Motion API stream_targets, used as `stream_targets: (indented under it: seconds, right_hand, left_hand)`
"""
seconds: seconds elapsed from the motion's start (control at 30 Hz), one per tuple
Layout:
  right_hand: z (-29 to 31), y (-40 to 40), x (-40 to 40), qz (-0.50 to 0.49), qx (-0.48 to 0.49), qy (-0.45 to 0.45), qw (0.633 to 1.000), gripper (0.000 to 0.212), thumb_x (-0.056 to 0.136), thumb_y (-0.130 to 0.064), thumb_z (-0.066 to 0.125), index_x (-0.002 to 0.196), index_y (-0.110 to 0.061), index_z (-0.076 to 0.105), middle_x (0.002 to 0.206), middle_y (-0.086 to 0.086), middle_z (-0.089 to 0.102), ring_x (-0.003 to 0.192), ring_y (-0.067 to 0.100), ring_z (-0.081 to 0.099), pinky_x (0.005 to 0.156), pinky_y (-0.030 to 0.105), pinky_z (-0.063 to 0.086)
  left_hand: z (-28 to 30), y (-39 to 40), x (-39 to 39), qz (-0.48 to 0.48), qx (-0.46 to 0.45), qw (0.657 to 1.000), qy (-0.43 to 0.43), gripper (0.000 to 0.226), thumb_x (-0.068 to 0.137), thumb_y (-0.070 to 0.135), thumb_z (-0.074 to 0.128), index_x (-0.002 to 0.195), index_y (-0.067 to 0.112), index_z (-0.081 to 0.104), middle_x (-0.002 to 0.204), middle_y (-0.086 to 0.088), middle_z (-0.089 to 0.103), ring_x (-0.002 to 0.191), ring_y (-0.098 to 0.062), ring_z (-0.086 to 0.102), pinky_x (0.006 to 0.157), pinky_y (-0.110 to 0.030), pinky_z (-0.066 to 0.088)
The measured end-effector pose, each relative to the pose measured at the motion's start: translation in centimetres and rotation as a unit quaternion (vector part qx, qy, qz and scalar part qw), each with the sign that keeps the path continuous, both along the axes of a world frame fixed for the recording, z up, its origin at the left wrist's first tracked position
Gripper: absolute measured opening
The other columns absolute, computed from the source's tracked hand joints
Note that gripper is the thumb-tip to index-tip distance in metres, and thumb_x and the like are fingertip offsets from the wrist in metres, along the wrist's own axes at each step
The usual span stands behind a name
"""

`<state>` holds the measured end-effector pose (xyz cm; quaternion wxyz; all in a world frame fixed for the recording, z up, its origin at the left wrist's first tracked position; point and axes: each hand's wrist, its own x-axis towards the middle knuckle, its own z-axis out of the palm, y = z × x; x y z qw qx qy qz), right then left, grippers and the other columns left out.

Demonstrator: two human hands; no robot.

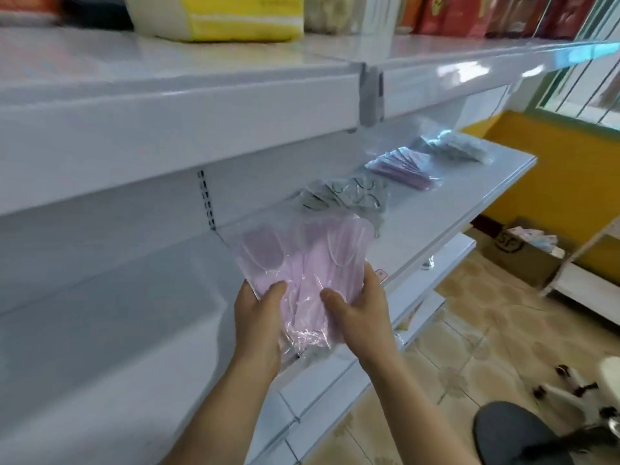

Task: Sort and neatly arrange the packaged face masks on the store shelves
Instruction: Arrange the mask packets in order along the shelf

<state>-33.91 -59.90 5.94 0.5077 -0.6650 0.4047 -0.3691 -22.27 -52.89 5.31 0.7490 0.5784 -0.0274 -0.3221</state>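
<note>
White metal store shelves (pixel 446 209) run from the near left toward the far right end, over a tan patterned tile floor (pixel 469 344) with a yellow wall (pixel 553 156) beyond. On the floor by that wall sits an open cardboard box (pixel 518 253) with dark letters reading "SF" on its flap. A yellow-and-white bag (pixel 235 18) and red packets (pixel 469 15) stand on the upper shelf (pixel 167 105); their print is too blurred to read. Both hands hold a clear plastic pack of pink face masks (pixel 302 260) just above the front edge of the middle shelf, its long axis pointing away from the person toward the shelf's back panel, tilted slightly right. The left hand (pixel 260 325) grips the pack's near left edge, thumb curled on top; the right hand (pixel 360 308) grips the near right edge, thumb pressing on top and fingers wrapped beneath. Farther along the same shelf lie a grey mask pack (pixel 349 196), then a purple mask pack (pixel 402 167), then a pale grey pack (pixel 456 147) near the far end. A dark round stool seat (pixel 516 431) shows at lower right.
</note>
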Motion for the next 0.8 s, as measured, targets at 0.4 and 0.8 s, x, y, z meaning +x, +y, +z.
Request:
stream_targets:
  seconds: [0.4, 0.8]
  right_hand:
    - [-1.1, -14.1, -8.0, -0.136, 0.037, -0.099, 0.985, 0.048, 0.087, -0.009, 0.077, 0.117, -0.042, 0.058, 0.111, -0.016, 0.072, 0.103, 0.009, 0.071, 0.093, 0.042, 0.060]
    - [-4.1, -37.6, -15.7, -0.124, 0.068, -0.081, 0.987, 0.053, 0.088, -0.012, 0.079, 0.134, -0.026, 0.058, 0.118, -0.012, 0.072, 0.104, 0.009, 0.071, 0.093, 0.043, 0.060]
  left_hand:
    - [-0.8, -16.3, -4.7, -0.133, -0.003, 0.986, -0.099, 0.011, 0.093, 0.013, 0.071, 0.104, 0.014, 0.071, 0.098, -0.004, 0.078, 0.095, -0.031, 0.074, 0.088, -0.045, 0.057]
    - [-0.4, -38.9, -6.9, -0.161, 0.068, 0.928, -0.330, 0.050, 0.090, 0.010, 0.075, 0.130, 0.029, 0.051, 0.087, -0.002, 0.067, 0.068, -0.007, 0.066, 0.059, -0.013, 0.050]
